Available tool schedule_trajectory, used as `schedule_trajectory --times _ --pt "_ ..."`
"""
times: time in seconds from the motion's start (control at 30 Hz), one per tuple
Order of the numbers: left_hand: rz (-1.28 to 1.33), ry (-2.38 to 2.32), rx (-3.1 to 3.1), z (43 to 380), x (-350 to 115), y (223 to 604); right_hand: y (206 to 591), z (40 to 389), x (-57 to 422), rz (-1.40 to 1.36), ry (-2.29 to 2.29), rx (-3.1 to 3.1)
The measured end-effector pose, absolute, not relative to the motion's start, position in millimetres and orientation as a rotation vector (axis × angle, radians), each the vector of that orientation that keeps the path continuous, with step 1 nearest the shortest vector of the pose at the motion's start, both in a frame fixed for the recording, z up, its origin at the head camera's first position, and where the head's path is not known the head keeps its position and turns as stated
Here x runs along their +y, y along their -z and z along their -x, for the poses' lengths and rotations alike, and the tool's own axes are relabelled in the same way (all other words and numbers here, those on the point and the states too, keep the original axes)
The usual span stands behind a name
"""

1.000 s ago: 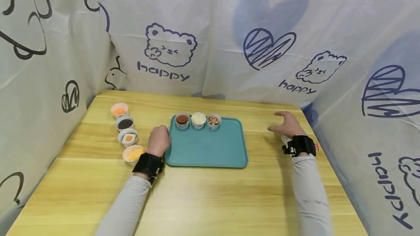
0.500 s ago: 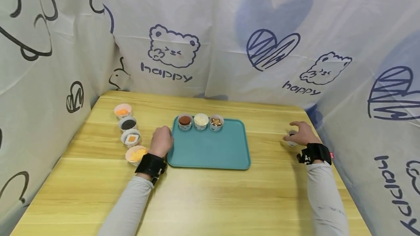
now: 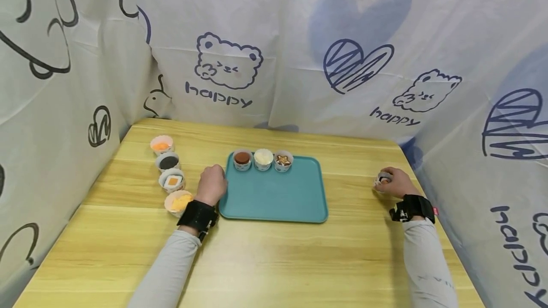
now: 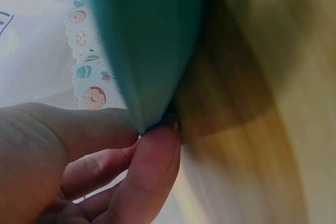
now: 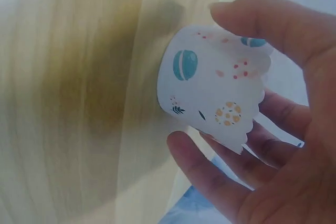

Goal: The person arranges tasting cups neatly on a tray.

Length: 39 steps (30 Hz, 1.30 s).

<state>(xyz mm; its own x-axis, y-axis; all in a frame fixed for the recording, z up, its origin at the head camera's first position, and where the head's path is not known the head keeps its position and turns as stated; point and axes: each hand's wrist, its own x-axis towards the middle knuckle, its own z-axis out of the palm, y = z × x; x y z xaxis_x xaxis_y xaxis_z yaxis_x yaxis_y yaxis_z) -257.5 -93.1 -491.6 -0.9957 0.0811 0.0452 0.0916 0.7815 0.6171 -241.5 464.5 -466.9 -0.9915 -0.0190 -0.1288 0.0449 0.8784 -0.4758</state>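
Note:
My left hand [image 3: 211, 185] pinches the left edge of the teal tray [image 3: 274, 201] between thumb and fingers; the left wrist view shows the tray rim [image 4: 149, 51] in that pinch. Far to the right, my right hand [image 3: 399, 183] holds a white patterned paper baking cup [image 5: 205, 77], thumb on one side and fingers on the other. The cup stands upright on the table, and its contents are mostly hidden. Along the tray's back edge stand a cup with a brown round piece [image 3: 242, 159], one with a cream-white filling [image 3: 263, 159] and one with a gold star [image 3: 283, 160].
Left of the tray, a column of paper cups runs along the wooden table [image 3: 274, 265]: orange bits [image 3: 161, 145], a black filling [image 3: 168, 161], a white-and-orange square [image 3: 172, 180], yellow shreds [image 3: 178, 202]. A printed white cloth [image 3: 291, 61] hangs around the back and sides.
My right hand has moved right and its fingers have closed in around the paper cup. The left hand stays at the tray's edge. The whole head view has shifted slightly.

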Motion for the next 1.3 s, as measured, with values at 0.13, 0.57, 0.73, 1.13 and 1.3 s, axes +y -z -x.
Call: schedule_trajectory --times 0.13,0.57,0.73,1.13,1.3 --pt "0.148 1.023 -2.948 256 -91 490 468 238 464 -0.056 0.753 2.913" --pt "0.134 1.009 -2.965 258 -87 496 473 231 466 -0.117 0.769 2.93" --pt "0.134 1.016 -2.963 257 -87 493 469 233 460 -0.106 0.768 2.931" --pt "0.148 1.014 -2.962 260 -91 494 465 257 434 -0.024 0.8 2.962" --pt "0.153 1.009 -2.966 261 -92 495 462 269 414 0.049 0.82 2.978"
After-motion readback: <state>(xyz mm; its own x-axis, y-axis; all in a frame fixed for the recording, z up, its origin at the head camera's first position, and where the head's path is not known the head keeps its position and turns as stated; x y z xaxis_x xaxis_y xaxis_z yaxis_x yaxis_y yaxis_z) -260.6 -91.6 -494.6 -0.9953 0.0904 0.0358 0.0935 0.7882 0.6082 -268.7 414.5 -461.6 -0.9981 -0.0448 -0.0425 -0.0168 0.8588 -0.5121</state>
